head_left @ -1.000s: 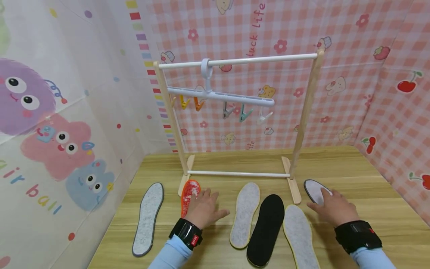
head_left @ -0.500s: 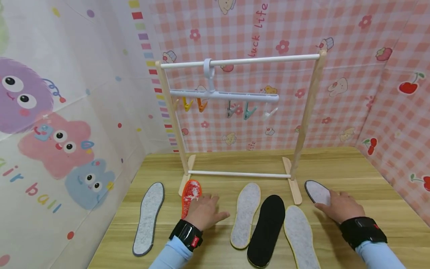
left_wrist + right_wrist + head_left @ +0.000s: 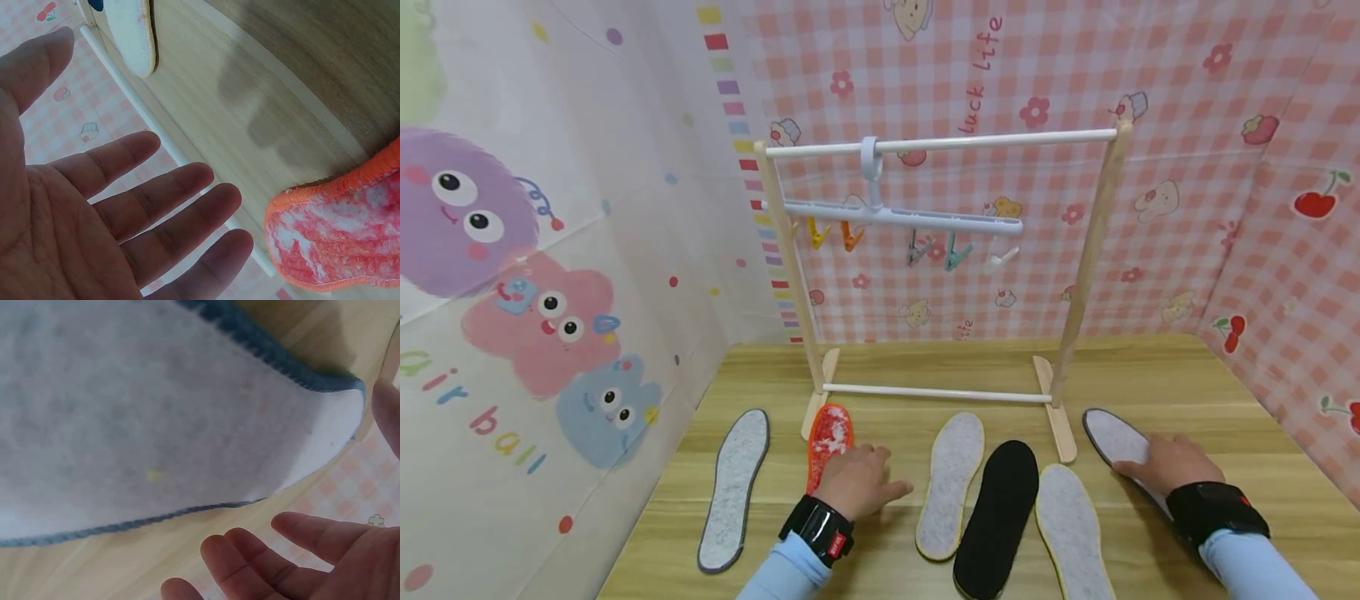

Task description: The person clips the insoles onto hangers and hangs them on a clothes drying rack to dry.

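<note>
My left hand [image 3: 855, 482] hovers over the lower part of a red-and-white insole with an orange edge [image 3: 829, 437]. In the left wrist view its fingers are spread, apart from that insole [image 3: 337, 231], and nothing is held. On the right, my right hand [image 3: 1176, 463] is above a grey insole with a dark blue edge [image 3: 1114, 435], covering its middle. The right wrist view shows this insole [image 3: 156, 412] close up, with the fingers [image 3: 300, 556] relaxed and holding nothing. Between the hands lie a grey yellow-edged insole [image 3: 951, 483], a black insole [image 3: 997, 517] and another grey yellow-edged one [image 3: 1073, 533].
One more grey insole [image 3: 735, 487] lies at the far left. Behind stands a wooden rack with a white top rail [image 3: 970, 142]. A pale hanger [image 3: 917, 218] hangs from it, carrying several clips, among them an orange clip [image 3: 851, 237] and a teal clip [image 3: 956, 252].
My right hand has moved right and slightly toward me along the blue-edged insole, baring more of its far end. The left hand has barely moved. The hanger swings slightly.
</note>
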A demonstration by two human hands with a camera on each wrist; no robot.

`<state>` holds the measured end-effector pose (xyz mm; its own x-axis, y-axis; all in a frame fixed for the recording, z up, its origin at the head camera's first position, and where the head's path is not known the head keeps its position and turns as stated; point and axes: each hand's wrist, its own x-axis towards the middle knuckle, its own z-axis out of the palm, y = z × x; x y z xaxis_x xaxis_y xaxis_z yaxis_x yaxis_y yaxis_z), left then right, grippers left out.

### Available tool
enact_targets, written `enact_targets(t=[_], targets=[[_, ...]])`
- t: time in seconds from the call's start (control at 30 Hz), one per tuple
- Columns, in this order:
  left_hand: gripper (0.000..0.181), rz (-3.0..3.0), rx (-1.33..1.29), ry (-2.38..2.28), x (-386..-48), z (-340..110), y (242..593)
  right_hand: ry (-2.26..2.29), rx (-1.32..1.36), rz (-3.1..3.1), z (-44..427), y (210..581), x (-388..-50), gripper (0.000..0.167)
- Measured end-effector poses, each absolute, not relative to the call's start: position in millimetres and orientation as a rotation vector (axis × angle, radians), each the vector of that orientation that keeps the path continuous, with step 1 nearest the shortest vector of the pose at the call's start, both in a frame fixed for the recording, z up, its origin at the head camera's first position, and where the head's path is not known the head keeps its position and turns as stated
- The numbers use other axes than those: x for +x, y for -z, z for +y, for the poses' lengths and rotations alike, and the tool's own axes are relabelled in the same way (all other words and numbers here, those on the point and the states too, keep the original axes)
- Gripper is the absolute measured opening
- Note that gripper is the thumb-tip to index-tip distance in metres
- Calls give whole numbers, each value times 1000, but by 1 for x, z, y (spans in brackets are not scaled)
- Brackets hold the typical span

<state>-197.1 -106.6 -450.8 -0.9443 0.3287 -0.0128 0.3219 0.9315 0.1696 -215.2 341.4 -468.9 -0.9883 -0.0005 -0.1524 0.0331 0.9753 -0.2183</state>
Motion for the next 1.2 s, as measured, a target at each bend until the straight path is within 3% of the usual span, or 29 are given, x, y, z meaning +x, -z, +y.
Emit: enact_targets(t=[0.4, 0.7, 1.0, 1.2], targets=[[64, 3058, 542, -244, -193, -106, 453, 339, 87, 2853, 347, 475, -220, 89], [62, 3054, 542, -244, -194, -107, 453, 366, 122, 2880, 346, 477, -222, 81], [61, 3056, 544, -250, -194, -107, 455, 401, 183, 2899, 347, 476, -223, 94], [61, 3054, 549, -257, -193, -108, 457, 457, 228, 2907, 345, 474, -223, 93]])
